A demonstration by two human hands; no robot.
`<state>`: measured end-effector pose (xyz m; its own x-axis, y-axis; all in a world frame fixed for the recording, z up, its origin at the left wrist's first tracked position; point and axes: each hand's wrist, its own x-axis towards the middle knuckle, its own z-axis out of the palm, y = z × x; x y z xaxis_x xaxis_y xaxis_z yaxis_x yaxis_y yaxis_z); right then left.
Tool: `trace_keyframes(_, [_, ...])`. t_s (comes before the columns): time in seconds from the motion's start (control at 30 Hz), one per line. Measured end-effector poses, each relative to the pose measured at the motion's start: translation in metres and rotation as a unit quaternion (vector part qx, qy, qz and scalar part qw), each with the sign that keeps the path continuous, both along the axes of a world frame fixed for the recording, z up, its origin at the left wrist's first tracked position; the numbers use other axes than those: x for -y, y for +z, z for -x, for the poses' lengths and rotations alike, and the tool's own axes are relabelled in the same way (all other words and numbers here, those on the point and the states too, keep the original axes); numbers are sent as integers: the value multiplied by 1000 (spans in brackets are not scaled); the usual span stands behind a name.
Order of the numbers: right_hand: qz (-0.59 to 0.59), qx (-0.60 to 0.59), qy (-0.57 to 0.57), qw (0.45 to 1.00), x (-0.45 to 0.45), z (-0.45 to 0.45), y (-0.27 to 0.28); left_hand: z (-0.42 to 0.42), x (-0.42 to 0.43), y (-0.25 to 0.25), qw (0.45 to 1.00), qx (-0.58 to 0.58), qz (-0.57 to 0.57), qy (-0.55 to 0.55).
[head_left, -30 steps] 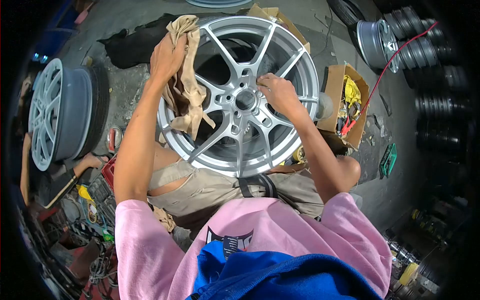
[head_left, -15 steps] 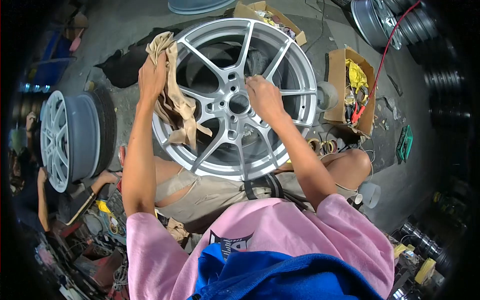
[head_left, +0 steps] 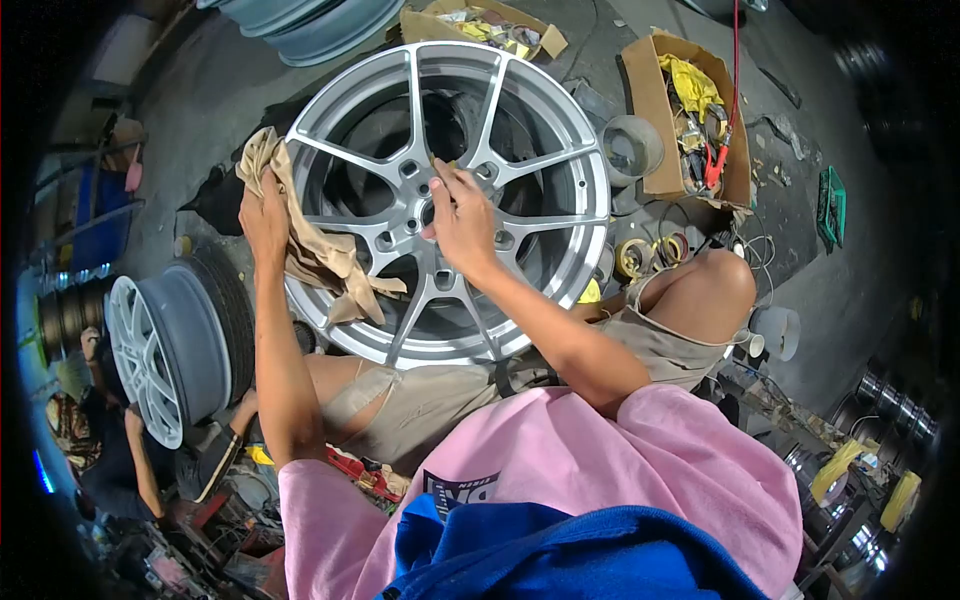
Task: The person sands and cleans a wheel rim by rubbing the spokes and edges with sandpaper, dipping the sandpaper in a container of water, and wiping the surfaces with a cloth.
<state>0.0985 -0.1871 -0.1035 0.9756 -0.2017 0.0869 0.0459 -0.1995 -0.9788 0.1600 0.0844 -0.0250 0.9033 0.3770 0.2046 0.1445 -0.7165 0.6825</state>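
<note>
A silver multi-spoke wheel rim (head_left: 548, 162) lies tilted against my lap, its spoked face up. My left hand (head_left: 263, 222) is closed around a bunched tan cloth (head_left: 330, 262) at the rim's left edge, and the cloth's loose end hangs over the lower left spokes. Over the hub, partly covering the centre hole, is my right hand (head_left: 464, 222). Its fingers are bent and pressed together near the top of the hub. A small brownish-yellow bit shows at the fingertips, too small to name.
Open cardboard boxes (head_left: 650, 120) with yellow plastic and tools stand beyond the wheel. Tape rolls (head_left: 634, 258) lie by my right knee. At left, another person's hands are beside a second wheel (head_left: 190, 345) with a dark tyre behind it. A green tray (head_left: 830, 208) sits far right.
The view has shifted, and the wheel appears further left and turned. My right hand has moved across the hub, now partly over the centre hole. My left hand still grips the cloth.
</note>
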Motion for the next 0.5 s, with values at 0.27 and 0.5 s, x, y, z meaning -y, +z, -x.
trace_keyframes(0.27, [0,-9,25,1000,8,1,19,0,10,2,1000,3,-27,14])
trace_keyframes(0.5, [-95,-14,5,995,-3,-84,53,6,18,3,998,10,-59,29])
